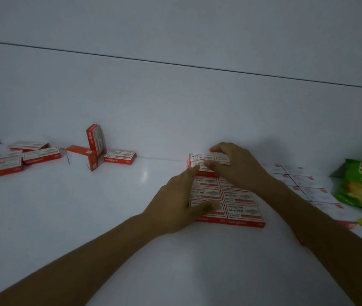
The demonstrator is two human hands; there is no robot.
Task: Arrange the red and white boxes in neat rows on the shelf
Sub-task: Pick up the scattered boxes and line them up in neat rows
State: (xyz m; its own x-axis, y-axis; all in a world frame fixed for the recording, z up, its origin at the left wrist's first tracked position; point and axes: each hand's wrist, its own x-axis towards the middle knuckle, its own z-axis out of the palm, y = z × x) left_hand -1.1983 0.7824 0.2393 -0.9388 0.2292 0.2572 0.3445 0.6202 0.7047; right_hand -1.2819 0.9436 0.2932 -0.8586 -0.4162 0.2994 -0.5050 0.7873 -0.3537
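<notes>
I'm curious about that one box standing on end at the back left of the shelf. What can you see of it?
The upright box is a carton, cardboard by its look: a red narrow side with white lettering, a white printed face. It stands on end, slightly tilted, close to the back wall; whether they touch is unclear. At its foot lie other boxes. Neither the left hand nor the right hand touches it.

Two hands, left hand [175, 202] and right hand [235, 166]; seven loose red and white boxes [120, 156] at middle left, one upright box [96, 138] among them; centre block [244, 212] shows at least nine, part covered; roughly eight paler boxes [321, 194] right, blurred; one green packet [361, 186] at the right edge.
</notes>
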